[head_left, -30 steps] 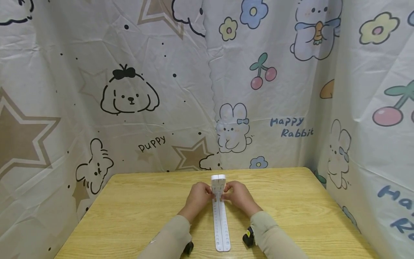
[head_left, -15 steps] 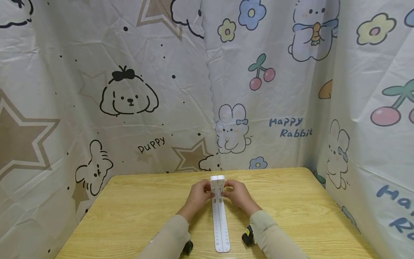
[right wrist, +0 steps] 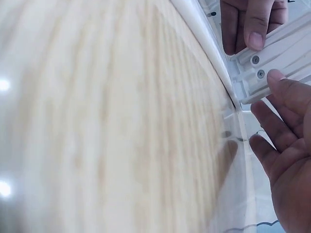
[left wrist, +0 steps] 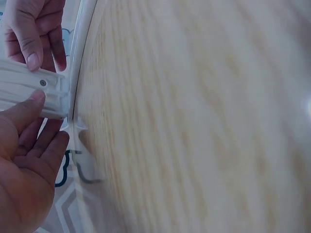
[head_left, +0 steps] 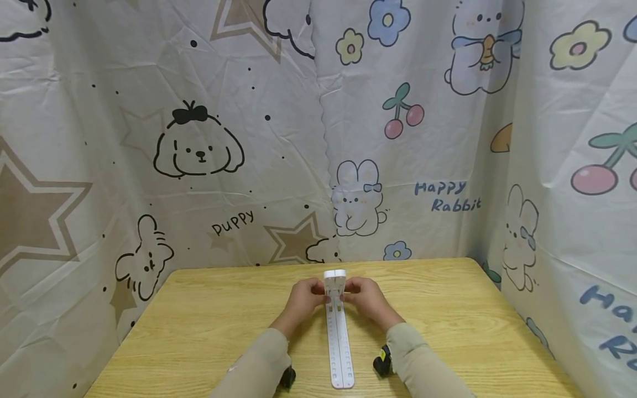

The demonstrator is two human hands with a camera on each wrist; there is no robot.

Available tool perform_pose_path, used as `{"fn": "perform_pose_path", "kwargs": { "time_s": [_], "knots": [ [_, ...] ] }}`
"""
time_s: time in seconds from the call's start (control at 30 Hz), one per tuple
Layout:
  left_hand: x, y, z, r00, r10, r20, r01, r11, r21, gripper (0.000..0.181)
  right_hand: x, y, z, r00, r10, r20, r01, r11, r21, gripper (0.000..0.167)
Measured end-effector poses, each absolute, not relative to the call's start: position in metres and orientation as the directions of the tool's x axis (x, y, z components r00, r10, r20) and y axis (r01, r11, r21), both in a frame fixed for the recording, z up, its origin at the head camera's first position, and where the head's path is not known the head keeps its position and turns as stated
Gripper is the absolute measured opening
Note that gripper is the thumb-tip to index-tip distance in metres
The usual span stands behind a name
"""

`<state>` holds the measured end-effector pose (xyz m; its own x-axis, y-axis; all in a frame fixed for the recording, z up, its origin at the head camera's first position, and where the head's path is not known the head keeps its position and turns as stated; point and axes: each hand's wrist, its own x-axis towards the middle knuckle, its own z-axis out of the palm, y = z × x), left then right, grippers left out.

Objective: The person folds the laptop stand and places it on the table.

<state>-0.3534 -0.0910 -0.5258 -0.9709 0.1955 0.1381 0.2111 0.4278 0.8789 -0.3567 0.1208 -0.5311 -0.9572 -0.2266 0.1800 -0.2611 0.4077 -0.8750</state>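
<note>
A white plastic folding stand (head_left: 340, 345) lies lengthwise in the middle of the table in the head view. It has a long flat strip of two halves side by side, with rows of small notches, and a raised part (head_left: 334, 281) at the far end. My left hand (head_left: 304, 301) pinches the left side of the raised part. On the opposite side my right hand (head_left: 370, 301) pinches it too. Both wrist views show thumbs on the ribbed white plastic (right wrist: 286, 53), which bears small screws. Fingers are partly hidden behind it.
The wooden table (head_left: 214, 315) extends to both sides and ends just past the hands. Printed curtains (head_left: 239, 166) hang behind it and at the sides. Black wrist-worn devices (head_left: 382, 362) sit below the sleeves.
Both hands have shifted very slightly toward the far end of the stand. Two small yellowish spots on the strip now show more plainly below the fingers.
</note>
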Motion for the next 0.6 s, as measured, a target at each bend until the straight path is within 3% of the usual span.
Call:
{"fn": "perform_pose_path", "kwargs": {
  "time_s": [0.6],
  "knots": [
    [-0.355, -0.104, -0.526, -0.962, 0.266, 0.062, 0.17, 0.404, 0.899, 0.012, -0.366, 0.132, -0.532, -0.931, -0.337, 0.14, -0.281, 0.419, -0.863, 0.011]
  ]
}}
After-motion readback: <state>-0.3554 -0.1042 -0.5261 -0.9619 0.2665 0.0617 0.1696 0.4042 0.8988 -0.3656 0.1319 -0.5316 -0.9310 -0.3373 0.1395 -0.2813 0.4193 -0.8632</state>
